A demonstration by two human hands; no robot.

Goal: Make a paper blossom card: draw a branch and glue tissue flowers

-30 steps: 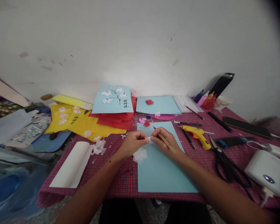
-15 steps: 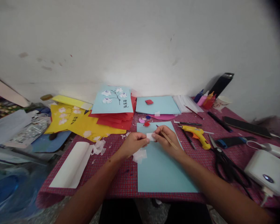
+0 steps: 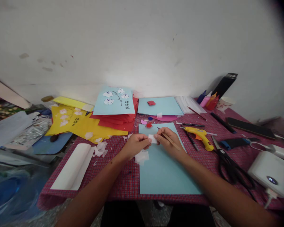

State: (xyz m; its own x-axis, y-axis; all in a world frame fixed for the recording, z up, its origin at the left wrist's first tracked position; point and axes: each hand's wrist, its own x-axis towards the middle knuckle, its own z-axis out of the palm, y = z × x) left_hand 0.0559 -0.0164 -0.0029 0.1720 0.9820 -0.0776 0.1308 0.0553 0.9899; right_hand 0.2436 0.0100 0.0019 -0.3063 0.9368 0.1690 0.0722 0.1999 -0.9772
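Observation:
Between my two hands is a small square of white paper (image 3: pixel 152 138), pinched at its left edge by my left hand (image 3: pixel 137 144) and at its right edge by my right hand (image 3: pixel 168 143). A slim wooden-coloured pencil (image 3: pixel 171 141) with a dark tip also rests in my right hand, slanting back across the palm. Both hands are over the upper part of a light blue sheet (image 3: pixel 164 176). Several thin white paper pieces (image 3: pixel 142 157) lie at the sheet's left edge, just below my left hand.
A yellow glue gun (image 3: pixel 200 137), black scissors (image 3: pixel 229 164) and a white power box (image 3: pixel 271 176) are on the right. Folded white paper (image 3: pixel 72 167) lies left. A blue card with flowers (image 3: pixel 112 102) tops red sheets (image 3: pixel 118 121) behind. Paint bottles (image 3: pixel 211 101) stand at the back right.
The white paper square has turned slightly between my fingers. Both hands have otherwise stayed in nearly the same place.

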